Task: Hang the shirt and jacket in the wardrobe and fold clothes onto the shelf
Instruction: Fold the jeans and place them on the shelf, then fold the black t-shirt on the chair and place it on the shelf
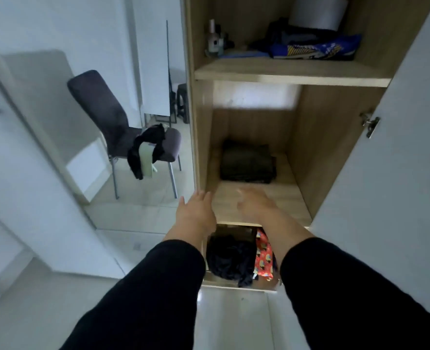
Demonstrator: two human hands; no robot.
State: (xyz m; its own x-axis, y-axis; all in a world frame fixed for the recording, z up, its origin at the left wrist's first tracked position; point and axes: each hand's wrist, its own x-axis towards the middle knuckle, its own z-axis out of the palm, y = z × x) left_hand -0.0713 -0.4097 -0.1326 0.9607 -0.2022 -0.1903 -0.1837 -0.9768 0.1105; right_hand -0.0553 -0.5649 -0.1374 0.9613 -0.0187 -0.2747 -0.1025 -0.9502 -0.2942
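Black sleeves reach forward; the left hand and right hand are spread and empty above the middle shelf, where folded dark clothes lie. More garments drape a chair left of the wardrobe.

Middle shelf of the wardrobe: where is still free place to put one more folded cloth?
The middle shelf is bare in front of the folded dark garment, up to the front edge, where the left hand and right hand hover empty. Narrow strips flank the garment. The compartment below is crowded with a dark heap and a red patterned cloth.
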